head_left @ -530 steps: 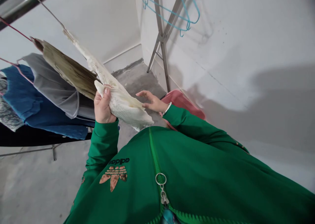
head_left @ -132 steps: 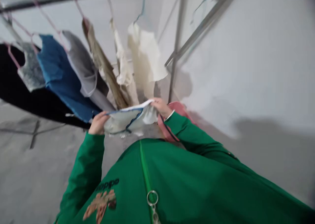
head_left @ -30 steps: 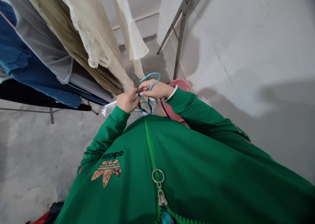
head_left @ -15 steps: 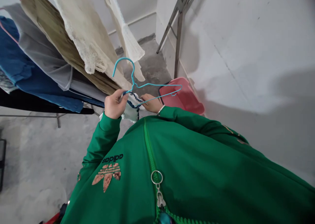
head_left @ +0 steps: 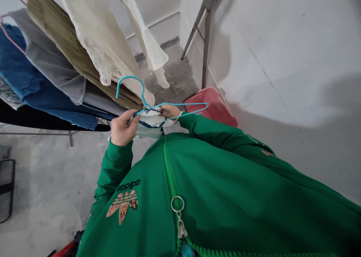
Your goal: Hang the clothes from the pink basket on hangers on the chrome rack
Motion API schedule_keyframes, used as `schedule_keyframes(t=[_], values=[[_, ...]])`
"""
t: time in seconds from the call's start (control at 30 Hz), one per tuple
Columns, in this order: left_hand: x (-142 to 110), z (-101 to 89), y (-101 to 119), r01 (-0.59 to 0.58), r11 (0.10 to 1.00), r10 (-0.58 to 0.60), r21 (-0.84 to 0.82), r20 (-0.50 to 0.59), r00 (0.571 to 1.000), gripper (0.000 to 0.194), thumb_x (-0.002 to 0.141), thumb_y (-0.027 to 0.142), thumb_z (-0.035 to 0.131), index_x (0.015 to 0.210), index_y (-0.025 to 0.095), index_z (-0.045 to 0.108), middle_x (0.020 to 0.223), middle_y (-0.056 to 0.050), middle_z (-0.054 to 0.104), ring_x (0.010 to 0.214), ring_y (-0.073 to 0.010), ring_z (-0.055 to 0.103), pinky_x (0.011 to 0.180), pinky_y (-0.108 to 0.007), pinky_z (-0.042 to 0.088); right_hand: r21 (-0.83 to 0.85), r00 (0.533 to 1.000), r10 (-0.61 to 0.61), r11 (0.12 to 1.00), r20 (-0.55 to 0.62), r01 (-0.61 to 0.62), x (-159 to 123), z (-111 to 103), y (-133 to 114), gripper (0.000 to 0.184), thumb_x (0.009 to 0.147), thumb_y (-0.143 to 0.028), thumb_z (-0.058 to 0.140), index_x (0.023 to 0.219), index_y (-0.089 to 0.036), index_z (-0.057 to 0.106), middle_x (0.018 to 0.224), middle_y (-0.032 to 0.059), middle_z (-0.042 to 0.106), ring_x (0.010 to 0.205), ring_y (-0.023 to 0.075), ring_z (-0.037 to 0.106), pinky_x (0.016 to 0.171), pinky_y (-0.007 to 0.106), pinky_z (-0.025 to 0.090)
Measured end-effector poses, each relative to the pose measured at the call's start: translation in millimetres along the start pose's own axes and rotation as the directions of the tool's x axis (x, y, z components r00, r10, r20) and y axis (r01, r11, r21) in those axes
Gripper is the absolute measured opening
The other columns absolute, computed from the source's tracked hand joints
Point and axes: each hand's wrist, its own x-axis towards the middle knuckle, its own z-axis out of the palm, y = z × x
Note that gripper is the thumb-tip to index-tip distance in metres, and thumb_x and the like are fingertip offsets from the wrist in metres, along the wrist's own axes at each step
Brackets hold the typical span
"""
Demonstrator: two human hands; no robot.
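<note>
My left hand (head_left: pixel 122 128) pinches the dark blue neckline edge of a white garment (head_left: pixel 151 117), together with part of a light blue wire hanger (head_left: pixel 183 104). The hanger's hook points up and to the left, and its right end sticks out bare past the garment. Its left end is hidden by my left hand and the cloth. On the other side of the neckline, my right hand (head_left: pixel 170 111) has its fingers closed on the dark trim, close to the hanger's upper wire. Between my hands the neckline is stretched, with the striped pale body of the garment hanging below.
Several clothes hang at the left, among them a cream lace piece (head_left: pixel 93 35), an olive garment (head_left: pixel 50 27) and a blue one (head_left: pixel 36 87). A pink basin (head_left: pixel 218 102) stands by the wall, below a metal rack leg (head_left: pixel 206 50). A black frame (head_left: pixel 12 189) is at far left.
My left hand has moved left and slightly down with the hanger, whose hook has tilted further left. My right hand has risen slightly. The neckline is now spread wider.
</note>
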Motion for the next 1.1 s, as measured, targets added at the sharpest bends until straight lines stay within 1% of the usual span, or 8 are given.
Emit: schedule_keyframes(t=[0.17, 0.33, 0.5, 0.7, 0.83, 0.9, 1.0, 1.1], values=[[-2.0, -16.0, -29.1, 0.087, 0.995, -0.086, 0.054, -0.03, 0.996, 0.034, 0.077, 0.043, 0.057, 0.089, 0.015, 0.072, 0.071, -0.002, 0.067, 0.06, -0.0125, 0.055, 0.059, -0.024, 0.046, 0.175, 0.996, 0.077, 0.981, 0.046, -0.084, -16.0, -30.1, 21.3, 0.031, 0.068, -0.037, 0.07, 0.06, -0.018, 0.047, 0.059, -0.0042, 0.046, 0.059, 0.009, 0.04, 0.056, 0.022, 0.032], [-4.9, -24.3, -47.8, 0.087, 0.983, -0.089, 0.162, 0.006, 0.996, 0.034, 0.08, 0.044, 0.055, 0.093, 0.018, 0.072, 0.074, -0.002, 0.067, 0.061, -0.0134, 0.056, 0.061, -0.024, 0.045, 0.523, 0.951, 0.285, 0.833, -0.124, -0.181, -27.8, -54.9, 29.5, 0.025, 0.062, -0.027, 0.069, 0.061, -0.018, 0.046, 0.052, -0.0067, 0.045, 0.051, 0.0067, 0.041, 0.05, 0.02, 0.032], [-1.9, -22.4, -49.8, 0.088, 0.916, -0.068, 0.39, -0.065, 0.996, 0.027, 0.082, 0.038, 0.056, 0.098, 0.023, 0.072, 0.069, -0.002, 0.063, 0.063, -0.0145, 0.055, 0.063, -0.025, 0.039, 0.591, 0.907, 0.383, 0.778, -0.174, -0.215, -32.9, -68.2, 21.3, 0.023, 0.063, -0.016, 0.064, 0.065, -0.02, 0.042, 0.052, -0.0075, 0.049, 0.044, 0.0078, 0.049, 0.043, 0.019, 0.036], [1.3, -4.9, -45.5, 0.123, 0.811, -0.059, 0.572, -0.129, 0.99, 0.026, 0.086, 0.032, 0.052, 0.102, 0.023, 0.071, 0.074, -0.006, 0.062, 0.072, -0.0206, 0.055, 0.061, -0.028, 0.032, 0.524, 0.881, 0.42, 0.812, -0.219, -0.257, -42.2, -70.7, 12.2, 0.021, 0.067, -0.011, 0.057, 0.066, -0.023, 0.039, 0.043, -0.0083, 0.046, 0.039, 0.0115, 0.05, 0.039, 0.022, 0.037], [0.8, 8.1, -44.4, 0.161, 0.782, -0.04, 0.603, -0.21, 0.977, 0.03, 0.086, 0.025, 0.048, 0.106, 0.021, 0.07, 0.071, -0.007, 0.057, 0.067, -0.0202, 0.052, 0.06, -0.029, 0.029, 0.491, 0.878, 0.422, 0.828, -0.226, -0.271, -52.4, -74.1, 2.9, 0.019, 0.065, -0.013, 0.055, 0.065, -0.023, 0.038, 0.042, -0.0079, 0.044, 0.04, 0.012, 0.049, 0.04, 0.022, 0.035], [0.8, 11.8, -44.8, 0.188, 0.784, -0.044, 0.591, -0.25, 0.967, 0.031, 0.087, 0.025, 0.046, 0.107, 0.02, 0.07, 0.071, -0.007, 0.055, 0.065, -0.0198, 0.05, 0.06, -0.029, 0.03, 0.486, 0.903, 0.393, 0.832, -0.176, -0.267, -61.4, -73.9, -5.8, 0.018, 0.065, -0.016, 0.055, 0.066, -0.023, 0.038, 0.045, -0.008, 0.043, 0.042, 0.0115, 0.049, 0.042, 0.022, 0.034], [2.5, 12.4, -46.1, 0.225, 0.794, -0.064, 0.565, -0.29, 0.955, 0.033, 0.089, 0.026, 0.043, 0.109, 0.019, 0.068, 0.074, -0.008, 0.055, 0.067, -0.0204, 0.05, 0.06, -0.031, 0.031, 0.407, 0.973, 0.226, 0.894, -0.046, -0.188, -76.5, -68.4, -21.3, 0.016, 0.065, -0.021, 0.055, 0.067, -0.021, 0.04, 0.051, -0.007, 0.044, 0.047, 0.0099, 0.048, 0.048, 0.022, 0.035], [6.3, 8.4, -47.5, 0.253, 0.786, -0.12, 0.564, -0.262, 0.958, 0.036, 0.091, 0.029, 0.041, 0.113, 0.018, 0.067, 0.079, -0.01, 0.058, 0.072, -0.023, 0.053, 0.061, -0.032, 0.032, 0.226, 0.995, 0.094, 0.97, -0.021, -0.087, -83.2, -60.1, -31.4, 0.013, 0.064, -0.02, 0.054, 0.065, -0.02, 0.042, 0.06, -0.0042, 0.047, 0.058, 0.0098, 0.045, 0.059, 0.023, 0.035]])
